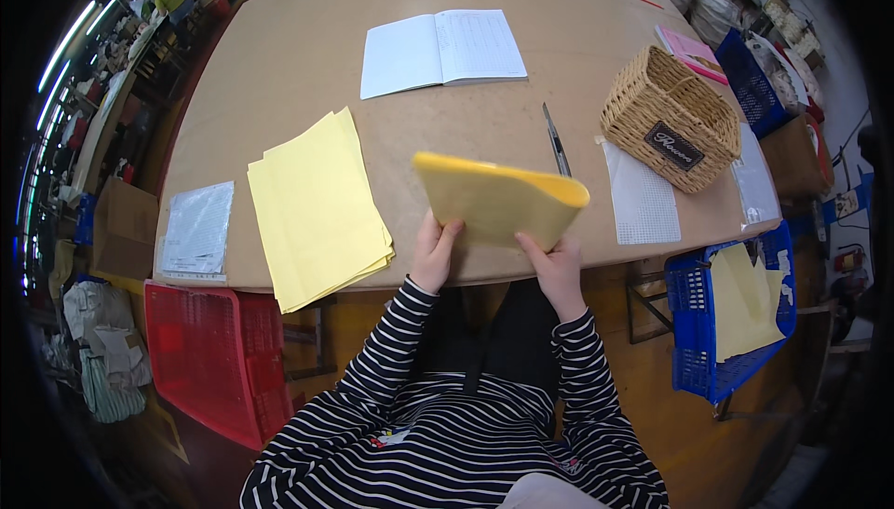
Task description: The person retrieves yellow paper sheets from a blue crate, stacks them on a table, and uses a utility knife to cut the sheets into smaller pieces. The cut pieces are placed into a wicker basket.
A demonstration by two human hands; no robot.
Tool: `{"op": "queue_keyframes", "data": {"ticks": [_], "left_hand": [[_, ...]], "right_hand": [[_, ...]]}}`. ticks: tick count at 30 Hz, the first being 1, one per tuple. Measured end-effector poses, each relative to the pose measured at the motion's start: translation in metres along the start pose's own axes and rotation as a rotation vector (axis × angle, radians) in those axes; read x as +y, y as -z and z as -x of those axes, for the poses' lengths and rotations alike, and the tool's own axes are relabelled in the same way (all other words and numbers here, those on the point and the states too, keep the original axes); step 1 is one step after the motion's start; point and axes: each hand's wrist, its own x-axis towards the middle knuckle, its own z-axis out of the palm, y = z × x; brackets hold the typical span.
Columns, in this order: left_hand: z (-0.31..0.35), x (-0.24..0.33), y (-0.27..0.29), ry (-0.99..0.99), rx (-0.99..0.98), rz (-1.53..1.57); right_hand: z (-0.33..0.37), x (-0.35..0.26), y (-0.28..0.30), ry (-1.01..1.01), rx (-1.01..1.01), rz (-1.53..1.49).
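A folded sheet of yellow paper (503, 202) is held up at the table's near edge, its rounded fold toward the right. My left hand (434, 250) grips its lower left part, thumb on the near face. At the lower right, my right hand (556, 271) pinches it the same way; the fingers behind the paper are hidden. Left of my hands lies a loose stack of yellow paper (317, 211), one corner over the table edge. Beyond the held paper a utility knife (557, 144) rests on the table.
An open notebook (442, 51) lies farther back on the brown table (279, 53). To the right stands a wicker basket (670, 118) on gridded sheets. Plastic-covered sheets (198, 230) lie at the left edge. A red crate (209, 360) and a blue crate (691, 323) with yellow paper flank me below.
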Motion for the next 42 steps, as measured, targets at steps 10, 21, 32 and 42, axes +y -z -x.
{"op": "queue_keyframes", "data": {"ticks": [10,21,32,42], "left_hand": [[-0.021,0.011,0.0,0.334,0.028,-0.848],[-0.012,-0.002,-0.004,0.297,0.012,-1.039],[-0.009,-0.008,-0.008,0.25,0.085,-1.092],[-0.009,-0.008,-0.001,0.248,0.077,-0.988]], "right_hand": [[-0.007,0.009,-0.033,0.26,0.094,1.006],[-0.046,0.037,-0.038,0.257,0.1,1.221],[-0.091,0.05,-0.044,0.288,0.131,1.305],[0.015,0.015,-0.043,0.224,-0.2,1.172]]}}
